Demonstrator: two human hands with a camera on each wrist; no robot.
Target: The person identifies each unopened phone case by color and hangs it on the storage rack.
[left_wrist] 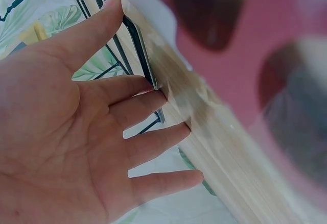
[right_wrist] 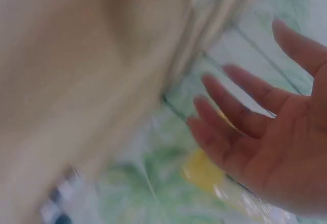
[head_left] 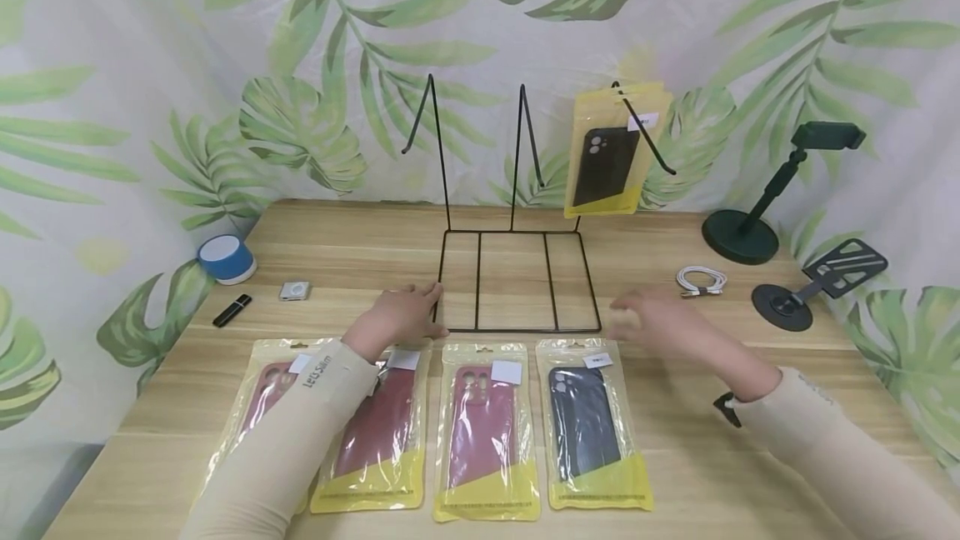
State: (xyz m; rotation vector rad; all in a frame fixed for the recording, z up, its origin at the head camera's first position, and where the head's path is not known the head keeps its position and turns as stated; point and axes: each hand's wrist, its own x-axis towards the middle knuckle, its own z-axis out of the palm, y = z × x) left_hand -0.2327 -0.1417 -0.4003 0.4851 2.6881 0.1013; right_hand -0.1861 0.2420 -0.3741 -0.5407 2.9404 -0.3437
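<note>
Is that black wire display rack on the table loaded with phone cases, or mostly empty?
Mostly empty. The black wire display rack carries one yellow-edged packet with a black phone case on its right hook; the other two hooks are bare.

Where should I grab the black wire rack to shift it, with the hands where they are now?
Probably by the two front corners of the black wire rack, one from each side. Its flat base frame lies on the table, and the left hand already sits at the left front corner, while the right hand is beside the right one. Avoid the tall uprights: a packaged case hangs there.
</note>
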